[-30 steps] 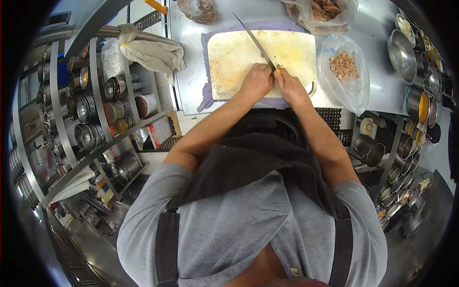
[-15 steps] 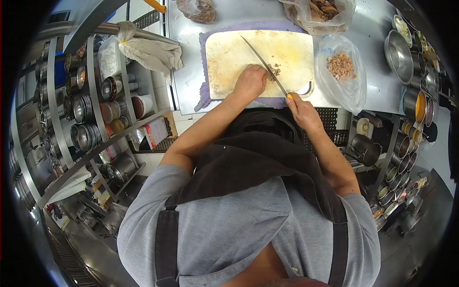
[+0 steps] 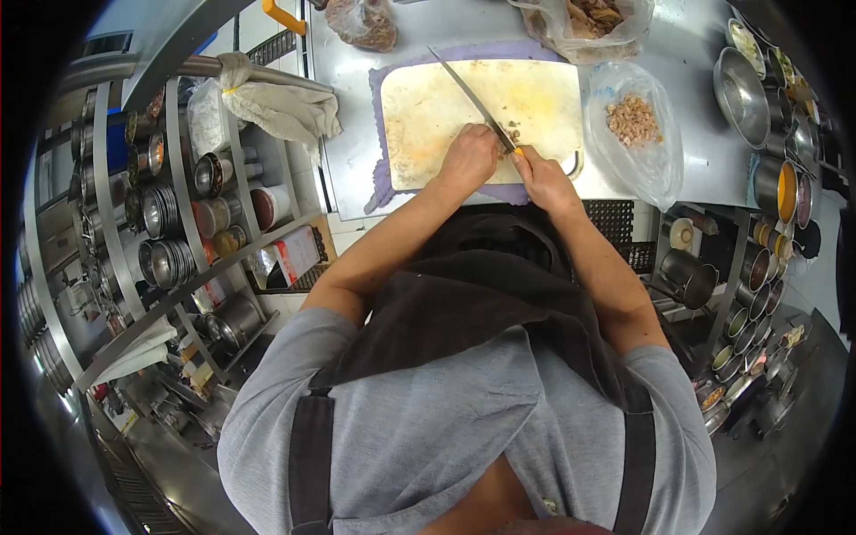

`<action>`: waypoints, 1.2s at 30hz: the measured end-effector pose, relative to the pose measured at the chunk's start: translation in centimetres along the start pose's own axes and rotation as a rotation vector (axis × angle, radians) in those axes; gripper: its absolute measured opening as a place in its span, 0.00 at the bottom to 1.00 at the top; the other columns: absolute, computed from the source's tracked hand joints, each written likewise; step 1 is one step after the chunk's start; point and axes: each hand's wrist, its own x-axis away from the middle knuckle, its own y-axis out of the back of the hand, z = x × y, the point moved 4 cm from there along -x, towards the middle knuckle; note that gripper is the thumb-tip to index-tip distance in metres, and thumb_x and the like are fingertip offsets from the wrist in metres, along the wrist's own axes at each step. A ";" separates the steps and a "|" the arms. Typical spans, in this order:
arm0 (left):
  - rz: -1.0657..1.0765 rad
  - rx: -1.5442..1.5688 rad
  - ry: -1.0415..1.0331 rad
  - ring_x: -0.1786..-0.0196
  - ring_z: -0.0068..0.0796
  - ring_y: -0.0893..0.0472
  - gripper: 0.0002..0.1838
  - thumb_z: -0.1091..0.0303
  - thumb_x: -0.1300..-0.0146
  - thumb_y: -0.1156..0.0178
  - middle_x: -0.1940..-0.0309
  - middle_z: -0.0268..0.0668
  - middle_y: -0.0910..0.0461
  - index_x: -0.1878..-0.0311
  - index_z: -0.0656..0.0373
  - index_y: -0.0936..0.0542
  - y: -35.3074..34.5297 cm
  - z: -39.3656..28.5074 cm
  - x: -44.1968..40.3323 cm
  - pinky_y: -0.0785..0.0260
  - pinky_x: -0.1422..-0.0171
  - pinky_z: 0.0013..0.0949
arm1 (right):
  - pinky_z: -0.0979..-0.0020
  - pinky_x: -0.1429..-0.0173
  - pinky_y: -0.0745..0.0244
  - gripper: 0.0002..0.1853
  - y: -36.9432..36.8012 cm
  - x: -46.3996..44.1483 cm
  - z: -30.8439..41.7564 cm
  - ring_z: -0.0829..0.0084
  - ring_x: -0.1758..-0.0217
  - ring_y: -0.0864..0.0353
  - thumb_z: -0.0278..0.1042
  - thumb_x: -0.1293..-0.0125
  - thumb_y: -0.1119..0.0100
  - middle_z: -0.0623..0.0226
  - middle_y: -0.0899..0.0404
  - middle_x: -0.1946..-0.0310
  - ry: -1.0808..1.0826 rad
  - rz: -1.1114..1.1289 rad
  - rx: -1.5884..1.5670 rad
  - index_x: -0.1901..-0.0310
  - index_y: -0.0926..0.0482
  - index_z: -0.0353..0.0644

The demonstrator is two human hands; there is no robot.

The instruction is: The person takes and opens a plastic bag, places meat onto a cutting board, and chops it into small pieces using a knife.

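A long kitchen knife with a yellow handle lies slantwise over a worn, pale cutting board. My right hand is wrapped round its handle, near the board's front edge. Close to the left side of the blade, my left hand rests on the board with curled fingers. Whatever those fingers may hold is hidden. A few small brown chopped pieces lie just right of the blade. Diced pinkish-brown meat sits in an open clear plastic bag right of the board.
Under the board is a purple cloth on a steel table. Two bags of brown food, one at back left and another behind the board, stand there. A metal bowl is at right. Shelving flanks the left side.
My right hand has moved left and slightly forward with the knife, bringing the handle closer to my left hand. My left hand stays nearly in place on the board.
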 end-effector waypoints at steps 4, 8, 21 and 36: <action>0.017 -0.009 -0.025 0.57 0.47 0.22 0.04 0.76 0.45 0.42 0.68 0.47 0.21 0.69 0.65 0.19 0.6 -0.5 0.7 0.28 0.48 0.43 | 0.44 0.57 0.28 0.19 1.0 2.0 0.0 0.36 0.62 0.20 0.49 0.23 0.56 0.37 0.20 0.71 -0.017 -0.005 -0.036 0.48 0.27 0.40; -0.023 -0.005 0.016 0.60 0.50 0.22 0.04 0.77 0.44 0.41 0.67 0.48 0.21 0.66 0.65 0.19 0.1 -0.2 0.8 0.28 0.51 0.45 | 0.44 0.56 0.28 0.20 1.7 3.4 -0.2 0.37 0.61 0.20 0.49 0.24 0.56 0.38 0.19 0.69 -0.061 0.095 -0.007 0.48 0.27 0.40; -0.031 -0.031 0.034 0.61 0.51 0.22 0.01 0.77 0.46 0.40 0.69 0.48 0.21 0.70 0.64 0.22 -0.3 -0.2 0.6 0.27 0.55 0.46 | 0.44 0.56 0.28 0.21 -0.4 -1.2 0.3 0.38 0.60 0.20 0.51 0.24 0.56 0.38 0.19 0.68 0.018 0.017 -0.029 0.49 0.26 0.40; 0.027 -0.074 -0.047 0.57 0.49 0.22 0.05 0.73 0.43 0.37 0.65 0.44 0.18 0.64 0.63 0.20 0.7 -1.1 -3.3 0.28 0.50 0.44 | 0.67 0.81 0.34 0.23 4.2 3.1 -0.2 0.69 0.91 0.30 0.51 0.22 0.59 0.59 0.27 0.83 -0.233 0.062 -0.663 0.53 0.27 0.35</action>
